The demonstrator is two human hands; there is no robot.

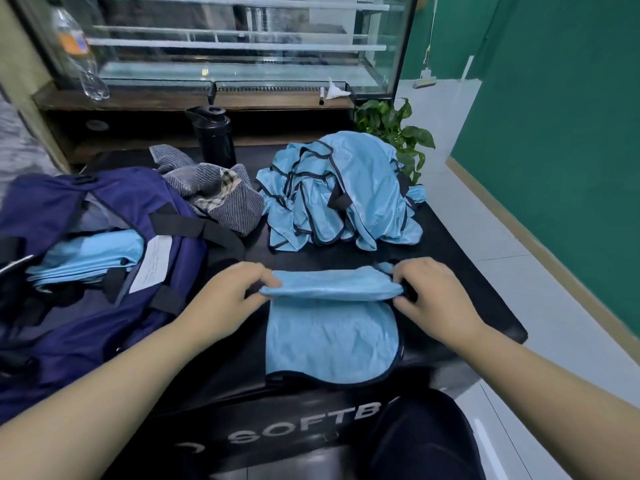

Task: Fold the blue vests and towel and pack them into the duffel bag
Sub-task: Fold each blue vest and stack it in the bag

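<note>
On the black table (460, 237) by a green wall (561, 133), left hand (228, 292) and right hand (433, 289) pinch a blue vest (329, 327).

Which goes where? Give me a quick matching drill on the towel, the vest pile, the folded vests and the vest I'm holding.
1. towel
2. vest pile
3. folded vests
4. held vest

A. inside the duffel bag
B. between both hands, half folded
C. heaped at the table's far right
D. crumpled beside the black bottle

Pairs: 1-D, 2-C, 3-A, 4-B

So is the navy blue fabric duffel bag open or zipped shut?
Open: the duffel bag gapes, with folded light-blue vests visible inside.
</note>
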